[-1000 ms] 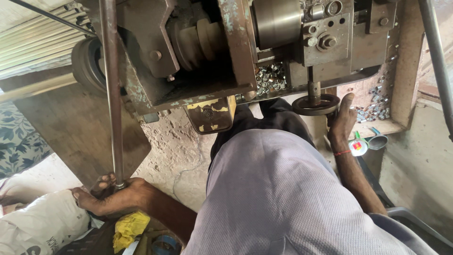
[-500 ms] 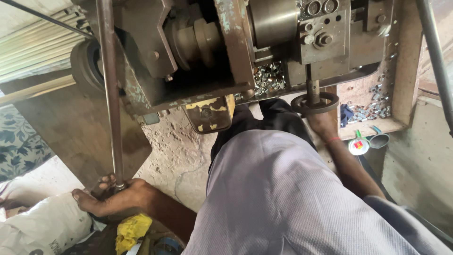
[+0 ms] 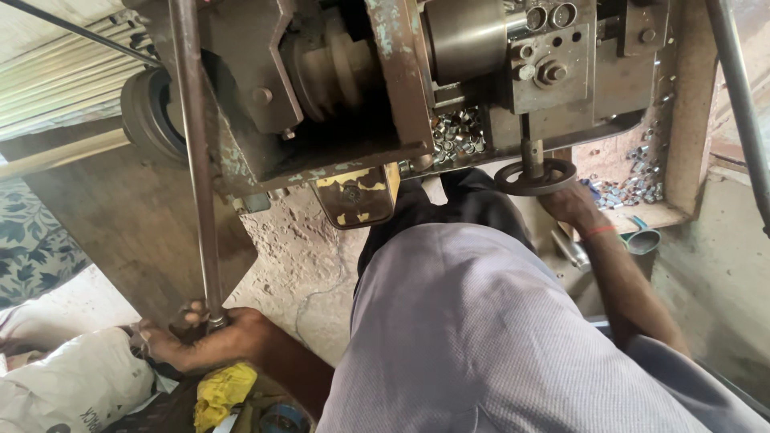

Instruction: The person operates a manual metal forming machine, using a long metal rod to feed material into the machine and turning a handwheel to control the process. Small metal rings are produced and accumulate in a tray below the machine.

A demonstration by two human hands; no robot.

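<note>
Workshop floor, dusty, under an old lathe (image 3: 449,72). Left hand (image 3: 210,341) wraps the bottom end of a long rod (image 3: 195,160), probably steadying it. Right hand (image 3: 571,202) curls beneath the handwheel (image 3: 535,176), fingers closed on its rim, likely to turn it.

The rough, brownish concrete floor (image 3: 313,265) carries a grimy grey metal lathe-like machine (image 3: 353,96), a white woven sack (image 3: 72,385) at lower left, a crumpled yellow cloth (image 3: 220,389) beside it, and a patterned dark floral mat (image 3: 36,240).
</note>
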